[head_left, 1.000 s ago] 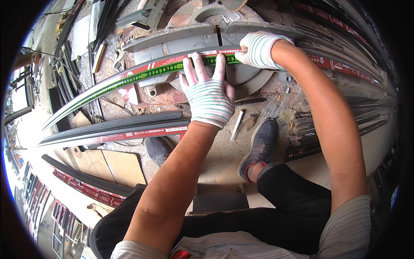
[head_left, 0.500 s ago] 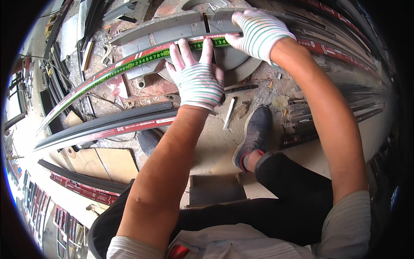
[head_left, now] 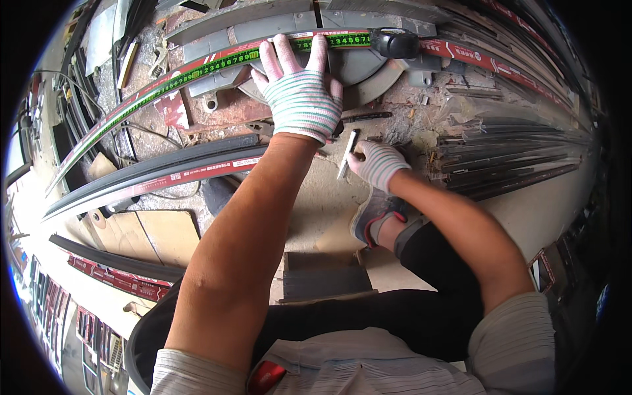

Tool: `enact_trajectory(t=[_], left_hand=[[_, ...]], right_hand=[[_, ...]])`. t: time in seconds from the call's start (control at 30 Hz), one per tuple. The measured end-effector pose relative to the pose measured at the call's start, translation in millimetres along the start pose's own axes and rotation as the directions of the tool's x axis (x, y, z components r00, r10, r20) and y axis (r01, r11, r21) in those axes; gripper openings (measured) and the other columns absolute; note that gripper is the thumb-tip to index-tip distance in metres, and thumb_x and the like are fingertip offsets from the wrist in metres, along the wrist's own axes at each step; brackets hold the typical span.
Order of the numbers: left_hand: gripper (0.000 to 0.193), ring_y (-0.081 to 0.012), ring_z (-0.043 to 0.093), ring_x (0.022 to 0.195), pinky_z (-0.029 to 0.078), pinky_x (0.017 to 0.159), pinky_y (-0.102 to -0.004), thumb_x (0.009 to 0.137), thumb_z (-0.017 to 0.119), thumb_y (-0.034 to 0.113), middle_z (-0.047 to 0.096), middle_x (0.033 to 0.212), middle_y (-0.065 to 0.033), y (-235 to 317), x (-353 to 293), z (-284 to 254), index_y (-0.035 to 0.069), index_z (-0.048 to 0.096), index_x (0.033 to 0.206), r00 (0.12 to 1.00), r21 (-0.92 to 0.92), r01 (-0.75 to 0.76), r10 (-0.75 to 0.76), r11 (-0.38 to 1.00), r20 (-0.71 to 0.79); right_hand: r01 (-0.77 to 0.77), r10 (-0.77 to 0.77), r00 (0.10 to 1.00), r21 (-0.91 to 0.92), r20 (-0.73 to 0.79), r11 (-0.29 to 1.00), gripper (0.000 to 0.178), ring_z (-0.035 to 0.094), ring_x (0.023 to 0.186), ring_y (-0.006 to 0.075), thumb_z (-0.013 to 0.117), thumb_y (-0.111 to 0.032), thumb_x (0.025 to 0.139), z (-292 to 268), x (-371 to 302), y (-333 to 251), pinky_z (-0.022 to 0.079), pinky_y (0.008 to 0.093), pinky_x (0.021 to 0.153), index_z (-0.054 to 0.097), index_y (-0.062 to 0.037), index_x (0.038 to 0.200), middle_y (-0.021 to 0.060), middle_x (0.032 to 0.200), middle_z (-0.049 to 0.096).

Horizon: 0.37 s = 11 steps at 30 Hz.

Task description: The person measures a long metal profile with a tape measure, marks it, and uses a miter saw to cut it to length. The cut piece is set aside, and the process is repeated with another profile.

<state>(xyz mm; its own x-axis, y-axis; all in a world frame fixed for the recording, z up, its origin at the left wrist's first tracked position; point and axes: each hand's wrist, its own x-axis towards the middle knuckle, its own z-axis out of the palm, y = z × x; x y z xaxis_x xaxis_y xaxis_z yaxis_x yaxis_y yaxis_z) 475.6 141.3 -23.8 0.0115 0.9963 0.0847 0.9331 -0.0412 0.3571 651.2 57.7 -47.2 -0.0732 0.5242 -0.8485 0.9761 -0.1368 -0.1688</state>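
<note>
My left hand (head_left: 299,99), in a white glove with green stripes, lies with fingers spread across a black-and-green tape measure blade (head_left: 227,62) and the red-and-silver metal strip (head_left: 454,51) under it. The black tape case (head_left: 394,43) rests on the strip, to the right of that hand. Lower down, my right hand (head_left: 380,164), gloved alike, has its thumb and fingers curled in at the side of a slim white marker pen (head_left: 347,155) near the floor. Part of its grip is hidden by the hand itself.
Beneath the strip stands a grey metal saw base with a round table (head_left: 368,89). Dark and red profiles (head_left: 158,174) lie at the left; several dark bars (head_left: 507,155) lie at the right. My shoe (head_left: 368,214) is just below my right hand.
My right hand has left the tape case and come down toward me to the white marker pen, uncovering the case. My left hand still presses on the tape and strip.
</note>
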Motion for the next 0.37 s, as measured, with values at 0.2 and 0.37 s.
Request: enact_trajectory(t=[0.2,0.37], left_hand=[[0.076,-0.0547,0.024,0.143,0.029,0.106,-0.0781,0.077,0.075,0.030,0.029,0.151,-0.0290,-2,-1,1,0.025,0.049,0.148,1.000,0.003,-0.007,0.007,1.000,-0.028],[0.077,-0.0544,0.022,0.145,0.029,0.107,-0.0779,0.077,0.075,0.030,0.029,0.153,-0.0282,-3,0,1,0.025,0.049,0.149,1.000,0.005,0.001,-0.001,1.000,-0.008]], right_hand=[[-0.195,0.202,0.975,0.078,-0.091,0.978,0.049,0.070,0.103,0.0385,0.053,-0.050,0.096,31,20,-21,0.055,0.0487,0.093,0.070,-0.0066,0.112,0.0214,0.110,0.073],[-0.243,0.269,0.961,0.267,-0.064,0.932,0.049,0.068,0.108,0.0398,0.057,-0.049,0.094,47,32,-18,0.054,0.0491,0.095,0.070,-0.0081,0.118,0.0249,0.112,0.071]])
